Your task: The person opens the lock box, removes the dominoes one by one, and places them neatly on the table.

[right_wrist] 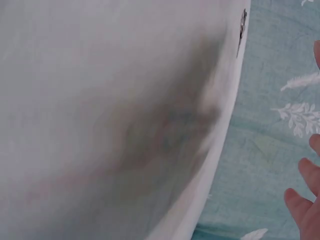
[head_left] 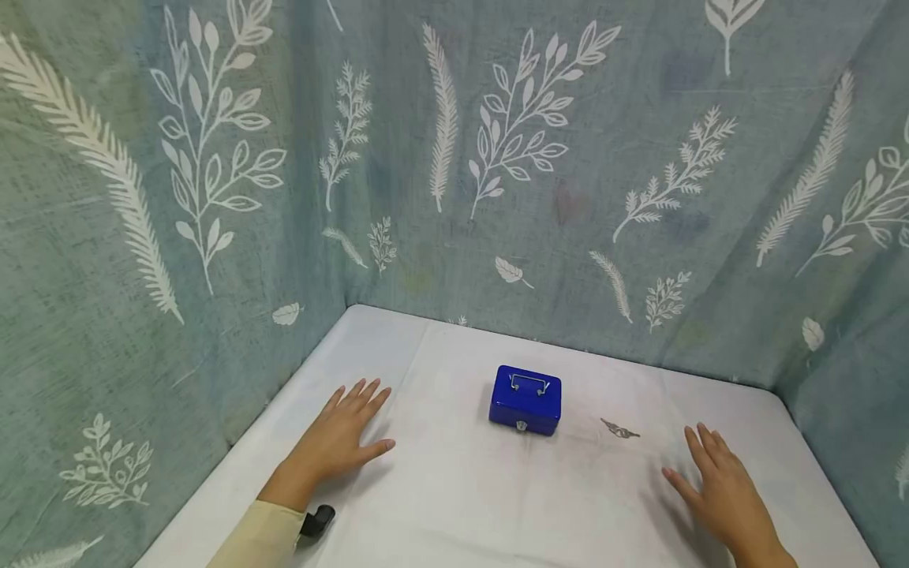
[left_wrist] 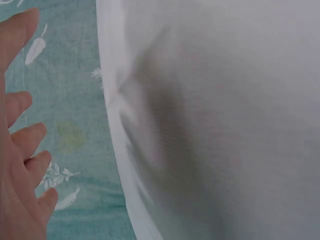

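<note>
A blue metal cash box (head_left: 525, 401) with a silver carrying handle on its lid and a lock on its front stands closed on the white table. To its right lies a small bunch of keys (head_left: 619, 428), also visible as keys (right_wrist: 242, 26) at the table's edge in the right wrist view. My left hand (head_left: 339, 442) hovers left of the box, fingers spread and holding nothing; its fingers (left_wrist: 30, 137) show at the left of its wrist view. On the right, my right hand (head_left: 724, 493) is held over the table with fingers extended, nearest the keys.
White cloth covers the table (head_left: 454, 505). A patterned green-blue curtain (head_left: 454, 158) with white leaves encloses its back and both sides. Below my left wrist, a black object (head_left: 319, 519) is partly hidden by the sleeve.
</note>
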The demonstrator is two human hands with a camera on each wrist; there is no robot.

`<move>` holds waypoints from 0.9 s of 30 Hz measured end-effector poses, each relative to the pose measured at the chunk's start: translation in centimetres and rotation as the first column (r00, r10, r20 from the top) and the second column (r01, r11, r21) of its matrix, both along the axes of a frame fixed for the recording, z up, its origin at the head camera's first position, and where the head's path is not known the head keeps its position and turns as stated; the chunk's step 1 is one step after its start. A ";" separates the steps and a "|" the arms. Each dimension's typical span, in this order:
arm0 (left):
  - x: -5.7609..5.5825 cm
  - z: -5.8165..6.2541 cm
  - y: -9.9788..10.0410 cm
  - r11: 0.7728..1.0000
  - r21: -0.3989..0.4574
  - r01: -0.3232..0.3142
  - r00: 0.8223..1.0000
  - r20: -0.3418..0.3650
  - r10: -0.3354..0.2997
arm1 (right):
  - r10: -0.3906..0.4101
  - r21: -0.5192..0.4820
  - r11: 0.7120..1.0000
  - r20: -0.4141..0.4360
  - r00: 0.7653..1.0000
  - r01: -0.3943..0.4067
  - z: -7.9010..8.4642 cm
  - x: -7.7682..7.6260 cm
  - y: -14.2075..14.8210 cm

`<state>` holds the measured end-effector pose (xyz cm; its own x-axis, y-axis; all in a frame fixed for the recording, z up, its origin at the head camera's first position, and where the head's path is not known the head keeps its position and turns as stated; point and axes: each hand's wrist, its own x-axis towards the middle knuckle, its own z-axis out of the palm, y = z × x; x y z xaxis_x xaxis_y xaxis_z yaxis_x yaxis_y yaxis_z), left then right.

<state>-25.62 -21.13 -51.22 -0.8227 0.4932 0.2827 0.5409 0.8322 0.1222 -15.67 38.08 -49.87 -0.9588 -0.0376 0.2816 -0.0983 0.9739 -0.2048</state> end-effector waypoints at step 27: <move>-3.8 0.6 6.9 0.992 0.068 0.106 0.994 0.007 -0.107 | -0.098 -0.312 0.936 0.213 0.972 0.162 -0.7 -5.2 -3.7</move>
<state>-29.44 -14.27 -50.59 -0.7697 0.5582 0.3098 0.6242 0.7597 0.1821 -20.91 34.42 -50.58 -0.9858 0.1536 0.0682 0.0972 0.8522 -0.5142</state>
